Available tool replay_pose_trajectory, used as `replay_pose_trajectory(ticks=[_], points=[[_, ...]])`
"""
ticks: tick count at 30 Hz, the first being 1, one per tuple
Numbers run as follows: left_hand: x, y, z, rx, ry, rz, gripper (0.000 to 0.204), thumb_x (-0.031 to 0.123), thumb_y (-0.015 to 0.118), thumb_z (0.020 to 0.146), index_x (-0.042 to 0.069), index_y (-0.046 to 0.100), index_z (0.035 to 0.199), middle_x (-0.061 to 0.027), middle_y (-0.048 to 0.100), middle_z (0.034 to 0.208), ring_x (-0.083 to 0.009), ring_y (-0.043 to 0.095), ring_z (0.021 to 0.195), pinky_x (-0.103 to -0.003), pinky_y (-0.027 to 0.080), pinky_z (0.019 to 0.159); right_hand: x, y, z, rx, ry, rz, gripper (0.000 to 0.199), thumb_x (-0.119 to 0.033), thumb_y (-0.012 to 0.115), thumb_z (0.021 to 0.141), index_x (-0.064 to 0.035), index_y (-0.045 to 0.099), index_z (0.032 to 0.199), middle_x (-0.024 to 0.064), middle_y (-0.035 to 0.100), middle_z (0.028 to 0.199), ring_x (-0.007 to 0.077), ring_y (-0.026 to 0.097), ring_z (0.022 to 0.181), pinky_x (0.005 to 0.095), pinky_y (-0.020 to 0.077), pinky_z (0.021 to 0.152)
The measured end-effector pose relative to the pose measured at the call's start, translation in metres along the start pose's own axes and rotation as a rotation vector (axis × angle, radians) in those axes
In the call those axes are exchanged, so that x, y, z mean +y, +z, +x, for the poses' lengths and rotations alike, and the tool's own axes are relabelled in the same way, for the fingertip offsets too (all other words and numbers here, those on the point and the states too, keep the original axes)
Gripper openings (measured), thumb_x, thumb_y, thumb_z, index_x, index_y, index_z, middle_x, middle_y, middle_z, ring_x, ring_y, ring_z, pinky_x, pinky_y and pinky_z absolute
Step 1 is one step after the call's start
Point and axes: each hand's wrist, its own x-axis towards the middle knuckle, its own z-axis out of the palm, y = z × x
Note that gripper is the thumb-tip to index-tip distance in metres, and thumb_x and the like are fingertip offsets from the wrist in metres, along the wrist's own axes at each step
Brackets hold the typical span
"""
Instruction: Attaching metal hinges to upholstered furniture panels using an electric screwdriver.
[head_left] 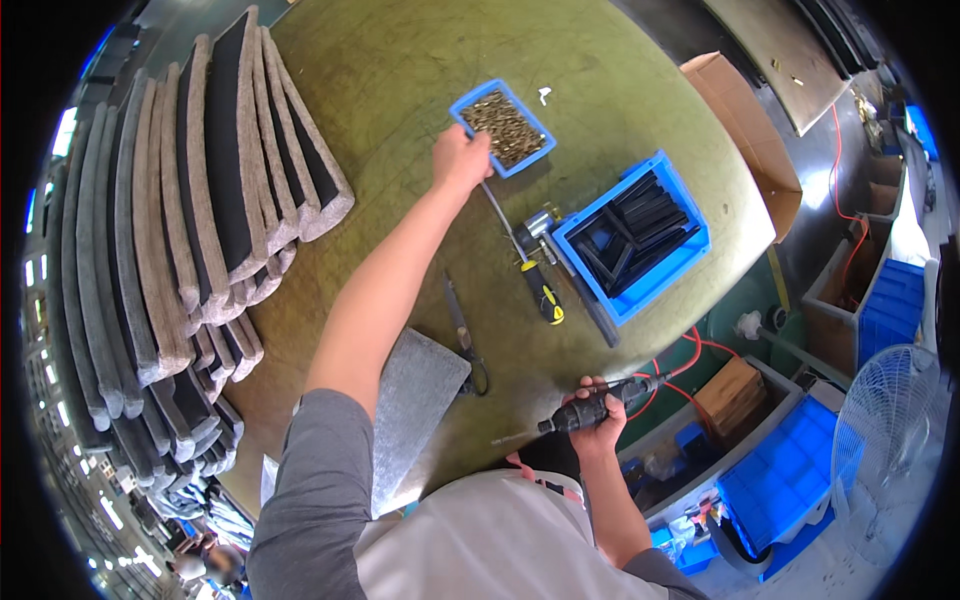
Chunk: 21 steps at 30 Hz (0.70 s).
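Overhead, left hand (461, 157) fingers curled into small blue screw tray (470, 100), contents unclear, right hand (597, 420) clenched around black power screwdriver (598, 404)

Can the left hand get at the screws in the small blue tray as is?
Probably yes: the left hand is already at the open small blue tray edge, nothing covering the screws.

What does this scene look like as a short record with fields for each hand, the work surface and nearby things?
left hand: reaching into the small blue tray of brass-coloured screws
right hand: gripping a black pneumatic screwdriver with a red hose
surface: round olive-green worktable
near the hands: yellow-handled hammer, blue bin of black frame parts, grey felt pad
left side: stack of grey-and-black felt cushions
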Motion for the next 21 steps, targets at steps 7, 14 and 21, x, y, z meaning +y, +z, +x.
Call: replay_pose_trajectory(ticks=[7, 14, 21], points=[[-0.029, -0.010, -0.097, 0.060, 0.439, 0.545, 0.017, 0.027, 0.064, 0.084, 0.011, 0.062, 0.079, -0.0095, 0.063, 0.071, -0.0299, 0.063, 0.066, -0.041, 0.047, 0.056, 0.003, 0.004, 0.005, 0.012, -0.027, -0.002, 0.040, -0.014, 0.067, 0.068, -0.0054, 0.056, 0.105, 0.0112, 0.060, 0.102, 0.0215, 0.061, 0.085, 0.0410, 0.0482, 0.086], [-0.057, -0.007, -0.125, -0.020, 0.657, 0.635, 0.016, 0.015, 0.072, 0.073, 0.010, 0.067, 0.087, -0.0051, 0.058, 0.082, -0.0259, 0.056, 0.082, -0.038, 0.041, 0.072, 0.007, 0.006, 0.010, -0.028, -0.002, -0.031, 0.037, -0.015, 0.067, 0.070, -0.0061, 0.058, 0.105, 0.0120, 0.062, 0.103, 0.0214, 0.061, 0.085, 0.0424, 0.0478, 0.087], [-0.052, -0.018, -0.128, -0.042, 0.658, 0.741, 0.007, 0.013, 0.066, 0.078, 0.009, 0.062, 0.082, -0.0073, 0.058, 0.082, -0.0279, 0.057, 0.081, -0.040, 0.040, 0.069, 0.011, 0.018, 0.001, 0.032, -0.064, -0.024, 0.042, -0.034, 0.063, 0.083, -0.0067, 0.054, 0.113, 0.0136, 0.059, 0.108, 0.0248, 0.061, 0.092, 0.0440, 0.0477, 0.089]])
